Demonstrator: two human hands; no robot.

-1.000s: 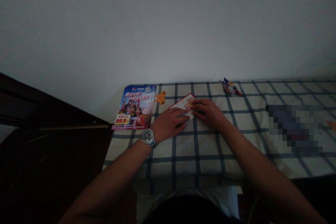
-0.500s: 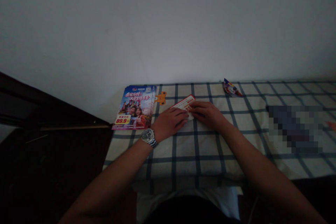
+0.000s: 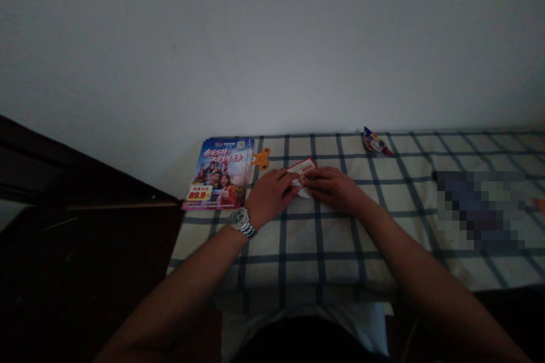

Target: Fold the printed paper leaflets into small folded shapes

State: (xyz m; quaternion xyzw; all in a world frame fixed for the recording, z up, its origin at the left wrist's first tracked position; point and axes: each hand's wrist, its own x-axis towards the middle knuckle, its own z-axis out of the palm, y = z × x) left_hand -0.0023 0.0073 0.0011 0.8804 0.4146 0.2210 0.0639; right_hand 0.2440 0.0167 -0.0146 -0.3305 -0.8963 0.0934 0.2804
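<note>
A small folded paper (image 3: pixel 301 168), white with red print and a red edge, lies at a slant on the checked cloth. From the left, my left hand (image 3: pixel 271 194) grips it, fingers bent over its near side. My right hand (image 3: pixel 337 189) closes on its right end, with thumb and fingertips pressed together there. The two hands' fingertips almost meet over the lower part of the paper, where a white flap shows. Parts of the paper are hidden under the fingers. A metal watch (image 3: pixel 241 221) is on my left wrist.
To the left lies a stack of colourful flyers (image 3: pixel 217 173), beside an orange bear-shaped piece (image 3: pixel 261 158). A crumpled blue and red wrapper (image 3: pixel 376 143) sits near the wall (image 3: pixel 272 45). At right, a blurred-out dark object (image 3: pixel 479 210) rests on the checked cloth (image 3: pixel 298 249).
Both hands have shifted slightly, and the paper's visible part looks shorter and a little lower. My left fingers are more bent. The flyers and wrapper stay in place.
</note>
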